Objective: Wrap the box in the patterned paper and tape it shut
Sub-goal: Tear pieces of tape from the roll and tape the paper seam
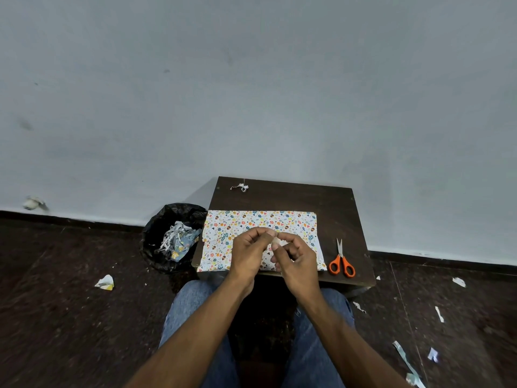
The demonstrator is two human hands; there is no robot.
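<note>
A box wrapped in white paper with small coloured prints (240,222) lies flat on a small dark wooden table (335,208). Both my hands are raised just above its near half. My left hand (249,252) and my right hand (296,260) meet fingertip to fingertip and pinch a small pale piece, which looks like a bit of tape (276,241), between them. The near middle of the wrapped box is hidden behind my hands.
Orange-handled scissors (341,261) lie on the table right of the box. A crumpled paper scrap (240,187) sits at the table's far edge. A black-lined bin (170,236) full of paper cuttings stands left of the table. Paper scraps litter the dark floor.
</note>
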